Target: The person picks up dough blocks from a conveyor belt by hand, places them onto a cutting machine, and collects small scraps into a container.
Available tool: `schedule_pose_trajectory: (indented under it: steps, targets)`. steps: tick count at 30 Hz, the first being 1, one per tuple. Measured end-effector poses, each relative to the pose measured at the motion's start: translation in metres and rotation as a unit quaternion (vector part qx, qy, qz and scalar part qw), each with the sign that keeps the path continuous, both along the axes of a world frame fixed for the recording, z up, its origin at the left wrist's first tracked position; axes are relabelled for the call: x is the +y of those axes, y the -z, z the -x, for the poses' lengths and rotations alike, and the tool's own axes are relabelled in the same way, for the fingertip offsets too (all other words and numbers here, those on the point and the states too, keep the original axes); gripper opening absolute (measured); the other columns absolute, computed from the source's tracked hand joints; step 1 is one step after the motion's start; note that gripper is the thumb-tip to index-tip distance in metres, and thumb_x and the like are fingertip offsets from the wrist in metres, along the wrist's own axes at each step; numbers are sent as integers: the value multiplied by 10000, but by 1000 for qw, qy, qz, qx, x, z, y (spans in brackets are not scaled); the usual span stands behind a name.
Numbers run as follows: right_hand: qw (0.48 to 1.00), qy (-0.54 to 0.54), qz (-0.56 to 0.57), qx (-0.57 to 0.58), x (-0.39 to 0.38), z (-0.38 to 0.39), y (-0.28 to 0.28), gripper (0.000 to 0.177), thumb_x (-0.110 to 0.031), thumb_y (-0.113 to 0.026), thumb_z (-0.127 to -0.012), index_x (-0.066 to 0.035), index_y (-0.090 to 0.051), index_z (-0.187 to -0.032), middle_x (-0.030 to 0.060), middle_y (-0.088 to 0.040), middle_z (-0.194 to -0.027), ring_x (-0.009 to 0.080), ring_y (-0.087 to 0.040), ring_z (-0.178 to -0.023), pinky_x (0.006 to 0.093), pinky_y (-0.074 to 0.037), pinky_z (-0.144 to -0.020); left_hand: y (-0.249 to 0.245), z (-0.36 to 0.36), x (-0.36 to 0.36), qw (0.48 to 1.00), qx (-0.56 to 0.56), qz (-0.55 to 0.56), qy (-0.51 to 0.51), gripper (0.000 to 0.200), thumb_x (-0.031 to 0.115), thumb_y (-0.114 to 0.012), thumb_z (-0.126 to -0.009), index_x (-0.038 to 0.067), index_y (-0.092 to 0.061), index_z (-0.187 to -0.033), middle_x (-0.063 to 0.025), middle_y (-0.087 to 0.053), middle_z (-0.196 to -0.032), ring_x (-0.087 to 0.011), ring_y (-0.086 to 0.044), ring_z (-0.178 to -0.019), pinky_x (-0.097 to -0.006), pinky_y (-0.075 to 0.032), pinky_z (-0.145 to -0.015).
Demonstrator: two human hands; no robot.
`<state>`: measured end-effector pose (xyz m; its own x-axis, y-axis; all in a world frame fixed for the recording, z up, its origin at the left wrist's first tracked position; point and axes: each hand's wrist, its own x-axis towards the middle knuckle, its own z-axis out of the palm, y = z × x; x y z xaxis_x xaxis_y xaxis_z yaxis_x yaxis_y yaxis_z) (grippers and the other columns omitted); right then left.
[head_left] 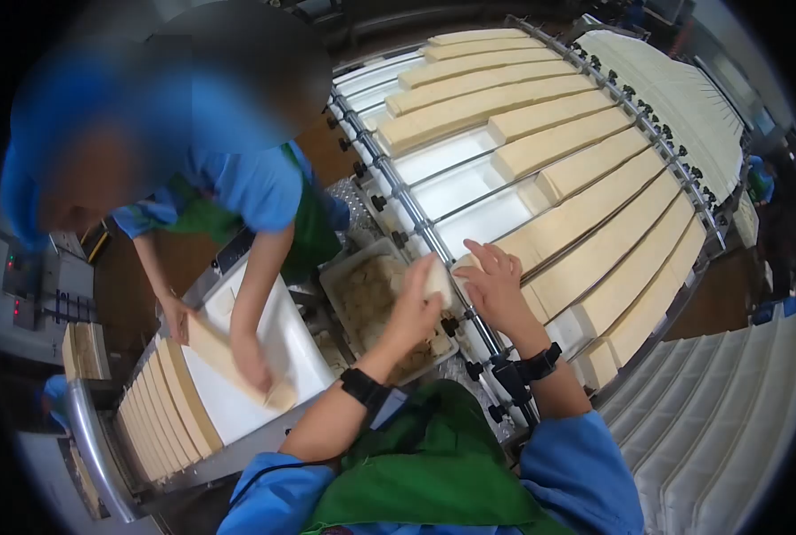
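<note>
Long pale slabs [585, 209] lie in side-by-side lanes on a white conveyor [438, 156] in front of me. My left hand [413, 308] is closed around a small pale piece [438, 283], over the metal rail [416, 214] at the conveyor's near edge. Just right of it, my right hand [496, 285] is at the near end of a slab, its fingers spread and nothing held in them. Below my left hand stands a bin [331, 281] holding pale broken pieces [368, 299].
At the left, a co-worker [255, 178] handles a slab [215, 352] on a white surface [282, 330], beside a row of upright slabs [161, 406]. White stacked trays [710, 419] stand at the lower right. Black knobs line both conveyor rails.
</note>
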<state>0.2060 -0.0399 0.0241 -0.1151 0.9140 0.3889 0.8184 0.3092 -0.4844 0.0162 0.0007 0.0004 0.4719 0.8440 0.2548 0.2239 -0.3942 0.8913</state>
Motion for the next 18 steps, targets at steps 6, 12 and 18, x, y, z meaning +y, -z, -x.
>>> schedule_pose_trajectory:
  steps: [6,12,18]
  targets:
    - [994,37,37,-93,3,6,10,336,-18,-587,-758,-175,-721,-1024,83,-445,-1437,324,-412,-1272,526,-271,-1024,14,76,-16,988,-70,120,-70,666,16,-570,-830,39,-314,-1445,-158,-398,-1384,-259,-418,-1273,-350,-338,-1070]
    - [986,52,19,-158,5,19,12,303,-100,-687,-726,-139,-705,-1026,105,-418,-1452,324,-404,-1279,531,-296,-1017,44,150,-51,964,-32,158,-212,593,37,-584,-893,86,-346,-1434,-124,-414,-1336,-174,-542,-1024,-293,-463,-856]
    - [965,204,-7,-163,4,33,16,277,-168,-743,-725,-147,-684,-995,104,-495,-1306,303,-440,-1209,492,-330,-980,48,222,-91,921,-62,168,-346,522,24,-544,-898,67,-382,-1393,-144,-501,-1230,-157,-603,-912,-259,-479,-741]
